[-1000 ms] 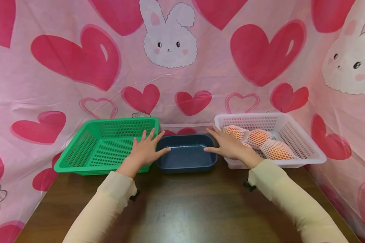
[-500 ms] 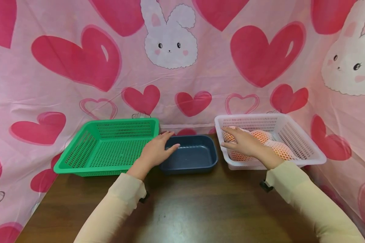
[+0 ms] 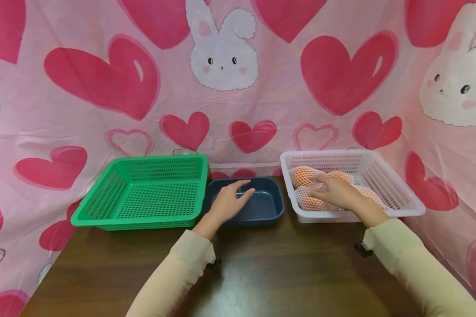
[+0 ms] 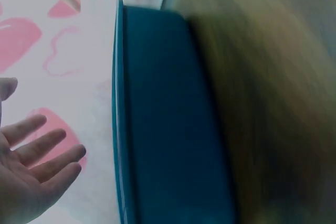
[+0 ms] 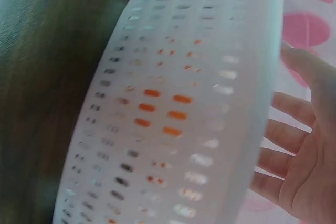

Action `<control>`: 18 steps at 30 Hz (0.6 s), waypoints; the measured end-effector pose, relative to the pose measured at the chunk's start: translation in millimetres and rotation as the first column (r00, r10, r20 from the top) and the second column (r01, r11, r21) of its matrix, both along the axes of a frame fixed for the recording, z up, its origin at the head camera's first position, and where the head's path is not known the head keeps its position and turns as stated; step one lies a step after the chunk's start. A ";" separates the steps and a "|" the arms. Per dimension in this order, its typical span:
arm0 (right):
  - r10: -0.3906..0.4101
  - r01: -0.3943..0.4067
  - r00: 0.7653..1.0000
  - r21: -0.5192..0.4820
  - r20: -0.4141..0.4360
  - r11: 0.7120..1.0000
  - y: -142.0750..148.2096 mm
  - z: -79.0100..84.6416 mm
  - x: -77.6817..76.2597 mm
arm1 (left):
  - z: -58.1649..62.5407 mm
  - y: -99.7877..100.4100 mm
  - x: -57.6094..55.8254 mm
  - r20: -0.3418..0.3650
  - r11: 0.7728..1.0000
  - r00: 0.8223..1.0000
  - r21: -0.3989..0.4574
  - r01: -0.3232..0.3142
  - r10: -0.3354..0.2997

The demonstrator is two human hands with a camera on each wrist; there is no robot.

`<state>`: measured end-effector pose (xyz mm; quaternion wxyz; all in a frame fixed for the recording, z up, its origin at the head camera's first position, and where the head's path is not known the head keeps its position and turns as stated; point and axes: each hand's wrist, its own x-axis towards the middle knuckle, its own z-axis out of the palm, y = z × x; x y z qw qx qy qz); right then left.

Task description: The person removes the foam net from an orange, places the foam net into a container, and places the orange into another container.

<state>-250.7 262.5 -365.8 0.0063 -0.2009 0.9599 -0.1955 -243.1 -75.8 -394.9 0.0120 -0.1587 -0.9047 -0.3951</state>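
My left hand (image 3: 228, 204) hovers over the dark blue tray (image 3: 265, 203), its fingers loosely bent and nothing between them. The left wrist view shows that hand's fingers (image 4: 47, 153) spread beside the tray's wall (image 4: 168, 119). Over the white basket (image 3: 414, 206), my right hand (image 3: 339, 191) reaches above orange, round fruits (image 3: 304, 176) wrapped in white foam nets. Its fingertips overlap the near netted fruit (image 3: 311, 200) in the head view, and the hand covers part of the others. In the right wrist view the basket's slotted wall (image 5: 157, 145) hides the fingertips.
A green slotted basket (image 3: 139, 221) stands to the left of the tray, its rim close against it. All three containers line the back of the brown wooden table (image 3: 262, 264). Behind and at the sides hangs a pink cloth (image 3: 269, 97) with hearts and rabbits.
The left hand has moved right, from the green basket's edge to over the tray, its fingers less spread. The right hand has moved right, from the white basket's left rim to over the fruits.
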 end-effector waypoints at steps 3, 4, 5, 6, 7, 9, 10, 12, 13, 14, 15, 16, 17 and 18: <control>0.015 -0.015 1.000 -0.001 -0.023 1.000 4.4 -4.6 -1.7 | -3.8 12.4 0.3 0.038 0.994 0.999 0.109 0.010 -0.014; 0.013 -0.013 1.000 -0.003 -0.023 1.000 6.1 -6.2 -1.4 | -4.5 17.5 0.5 0.051 0.989 0.998 0.145 0.012 -0.020; 0.009 -0.009 1.000 -0.006 -0.018 1.000 7.7 -7.4 -1.6 | -4.8 22.0 0.7 0.061 0.984 0.998 0.178 0.017 -0.028; 0.006 -0.006 1.000 -0.004 -0.014 1.000 9.0 -8.5 -2.2 | -5.4 26.6 0.5 0.073 0.975 0.997 0.220 0.023 -0.040; 0.004 -0.004 1.000 -0.005 -0.009 1.000 9.9 -9.3 -3.1 | -5.8 31.3 0.3 0.088 0.964 0.995 0.266 0.027 -0.052; -0.004 0.004 1.000 0.003 0.004 1.000 11.2 -11.1 -5.4 | -6.7 40.6 0.2 0.131 0.936 0.989 0.352 0.024 -0.075; -0.005 0.005 1.000 0.005 0.009 1.000 11.6 -12.0 -6.6 | -7.3 45.0 0.4 0.158 0.921 0.984 0.390 0.017 -0.085; 0.001 -0.001 1.000 0.008 0.013 1.000 12.2 -13.3 -8.6 | -9.2 53.8 1.0 0.222 0.888 0.969 0.461 -0.009 -0.106; 0.006 -0.006 1.000 0.005 0.017 1.000 12.4 -14.2 -9.5 | -10.1 58.0 1.7 0.257 0.875 0.960 0.484 -0.029 -0.111; 0.010 -0.010 1.000 0.003 0.021 1.000 12.6 -15.2 -10.4 | -10.8 62.2 2.5 0.290 0.863 0.950 0.502 -0.049 -0.115; 0.013 -0.013 1.000 -0.001 0.022 1.000 12.7 -16.5 -11.1 | -11.6 66.4 3.2 0.323 0.851 0.939 0.521 -0.071 -0.120; 0.018 -0.018 1.000 -0.004 0.023 1.000 12.9 -17.3 -11.6 | -12.6 70.6 3.9 0.352 0.839 0.928 0.537 -0.093 -0.122; 0.022 -0.022 0.999 -0.006 0.024 1.000 13.3 -17.9 -12.1 | -13.6 75.0 4.6 0.377 0.825 0.918 0.554 -0.115 -0.126; 0.028 -0.028 0.999 -0.009 0.024 1.000 13.4 -18.7 -12.6 | -14.0 78.8 5.7 0.399 0.812 0.908 0.568 -0.134 -0.129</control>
